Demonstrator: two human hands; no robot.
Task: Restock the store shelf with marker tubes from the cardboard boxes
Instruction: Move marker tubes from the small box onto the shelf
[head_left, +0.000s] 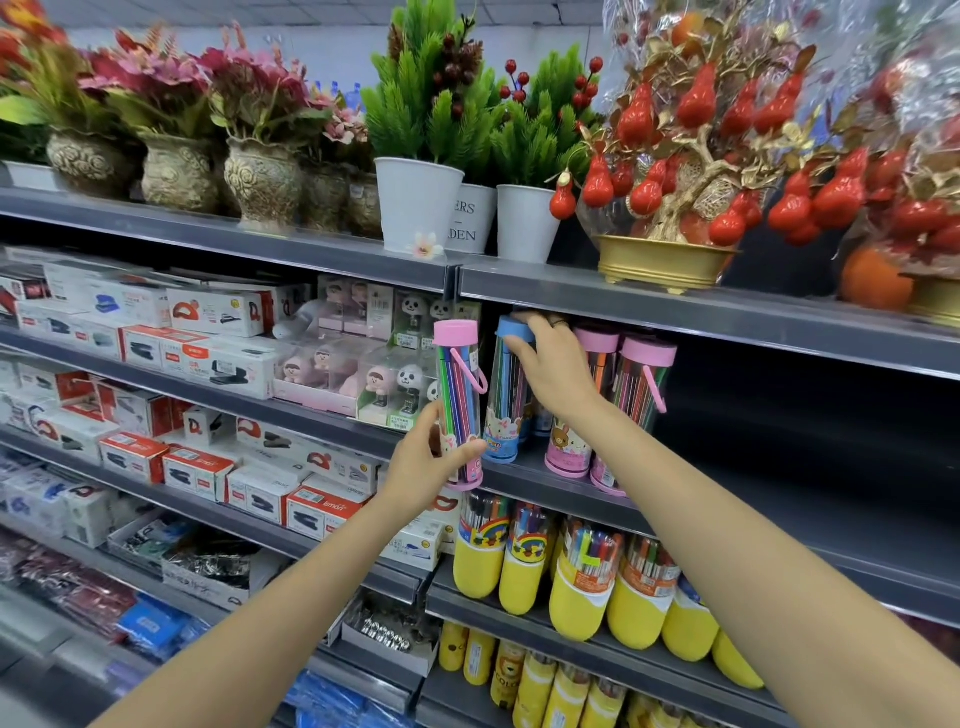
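Note:
My left hand (423, 460) grips the lower part of a pink-capped marker tube (460, 402), held upright in front of the shelf edge. My right hand (550, 364) is curled round the top of a blue-capped marker tube (506, 410) that stands tilted on the grey shelf (779, 499). Just right of it stand two pink-capped marker tubes (636, 395), partly hidden by my right forearm. No cardboard box is in view.
The shelf to the right of the tubes is dark and bare. Yellow-based marker cups (576, 587) fill the shelf below. Boxed staplers (208, 467) and panda toys (395, 374) sit to the left. Potted artificial plants (421, 197) line the top shelf.

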